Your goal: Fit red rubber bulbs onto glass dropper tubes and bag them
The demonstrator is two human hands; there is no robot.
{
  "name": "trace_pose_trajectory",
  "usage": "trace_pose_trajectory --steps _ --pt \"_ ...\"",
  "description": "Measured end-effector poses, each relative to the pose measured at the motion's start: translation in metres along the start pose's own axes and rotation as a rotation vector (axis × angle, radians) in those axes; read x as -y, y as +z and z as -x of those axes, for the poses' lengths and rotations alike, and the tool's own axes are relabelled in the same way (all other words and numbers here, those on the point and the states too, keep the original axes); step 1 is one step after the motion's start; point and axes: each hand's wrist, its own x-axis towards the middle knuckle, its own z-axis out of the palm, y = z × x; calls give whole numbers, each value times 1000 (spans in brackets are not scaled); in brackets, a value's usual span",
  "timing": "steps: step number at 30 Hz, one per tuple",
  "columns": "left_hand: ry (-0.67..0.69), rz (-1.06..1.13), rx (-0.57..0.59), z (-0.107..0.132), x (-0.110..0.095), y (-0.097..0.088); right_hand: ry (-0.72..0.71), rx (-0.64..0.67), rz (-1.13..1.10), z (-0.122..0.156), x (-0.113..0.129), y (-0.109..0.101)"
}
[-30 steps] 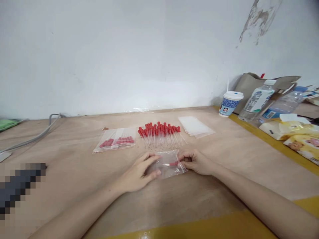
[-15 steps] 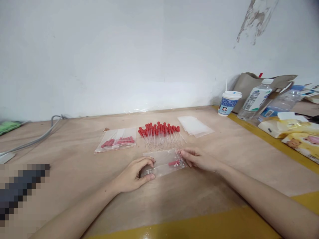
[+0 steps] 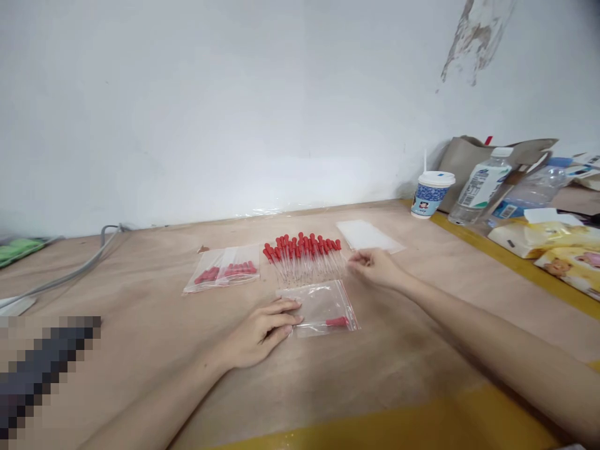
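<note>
A clear zip bag (image 3: 323, 307) lies flat on the wooden table with one red-bulbed dropper (image 3: 337, 322) inside. My left hand (image 3: 262, 331) rests on the bag's left edge, fingers curled and pressing it down. My right hand (image 3: 374, 267) has reached to the right end of a row of loose red-bulbed glass droppers (image 3: 304, 253), its fingers pinched together at the row's edge. What the fingers hold, if anything, is hidden.
Two filled bags of droppers (image 3: 224, 272) lie left of the row. A stack of empty clear bags (image 3: 368, 235) lies behind my right hand. A paper cup (image 3: 430, 194), bottles (image 3: 482, 185) and tissue packs (image 3: 548, 240) stand at the right. A grey cable (image 3: 79, 265) runs at left.
My right hand let go of the bag's right end and moved away up to the row of droppers. The bag now lies flat under my left hand.
</note>
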Motion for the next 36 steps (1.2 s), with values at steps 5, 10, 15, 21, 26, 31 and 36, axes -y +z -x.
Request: trace_pose_trajectory --steps 5,10,15,21,26,31,36 --pt "24 -52 24 1 2 1 77 -162 291 -57 18 3" --pt "70 -58 -13 2 6 5 234 -164 272 -79 20 23" --pt "69 -36 -15 1 5 3 219 -159 109 -70 18 13" --pt "32 -42 -3 0 1 2 38 -320 -546 -16 7 2" --pt "39 -22 -28 -1 1 4 70 -291 -755 22 -10 16" --pt "24 -9 -25 -1 0 3 219 -94 -940 38 -2 29" --pt "-8 -30 -2 -1 -2 1 44 231 -604 46 -4 17"
